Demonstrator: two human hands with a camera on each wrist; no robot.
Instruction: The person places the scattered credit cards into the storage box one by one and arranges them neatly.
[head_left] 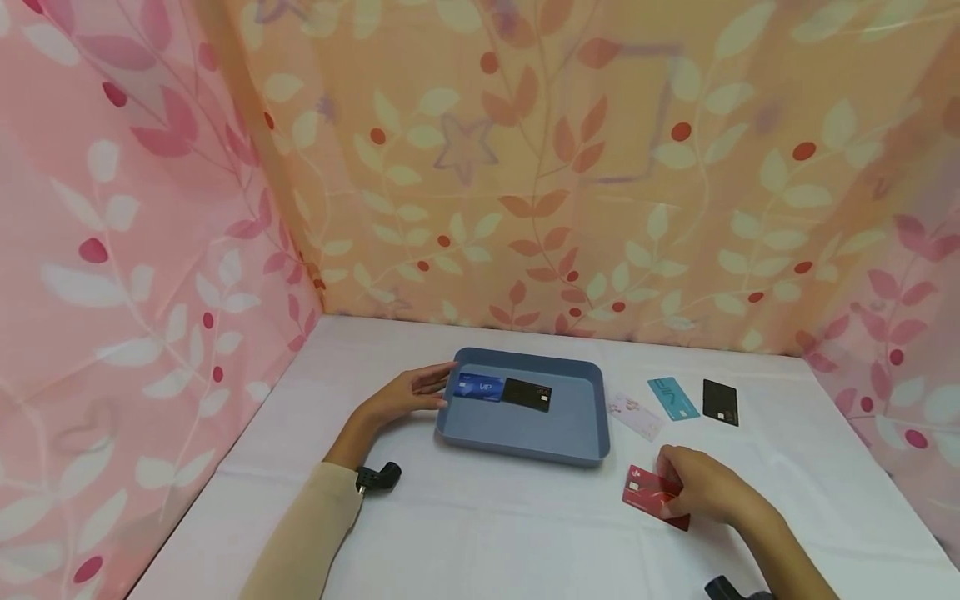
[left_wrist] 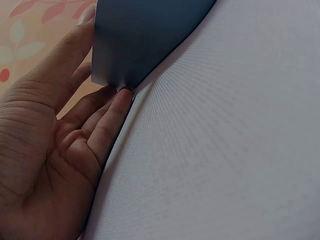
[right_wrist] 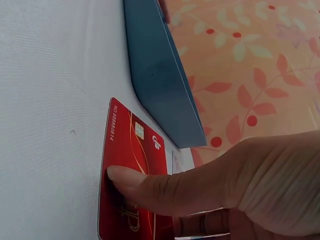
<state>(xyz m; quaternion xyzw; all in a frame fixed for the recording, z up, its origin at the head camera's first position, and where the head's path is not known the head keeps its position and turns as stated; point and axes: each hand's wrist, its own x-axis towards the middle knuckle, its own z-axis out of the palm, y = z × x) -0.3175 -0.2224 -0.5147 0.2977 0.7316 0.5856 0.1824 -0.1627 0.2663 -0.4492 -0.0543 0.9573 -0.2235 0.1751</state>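
My right hand (head_left: pixel 705 483) holds a red bank card (head_left: pixel 643 490), seen in the right wrist view with its thumb (right_wrist: pixel 145 184) across the card's printed face and its fingers at the opposite edge. The card is at table level; whether it is lifted I cannot tell. At the left end of a blue-grey tray (head_left: pixel 517 446), my left hand (head_left: pixel 405 392) touches the outer wall with its fingers extended. Inside the tray, a blue VIP card (head_left: pixel 478 387) and a black card (head_left: pixel 527 395) lie end to end.
Right of the tray lie a pale floral card (head_left: pixel 636 415), a light-blue card (head_left: pixel 674 398) and another black card (head_left: pixel 721 402). A white cloth (head_left: pixel 487 533) covers the table. Patterned curtains (head_left: pixel 465 167) enclose the back and sides.
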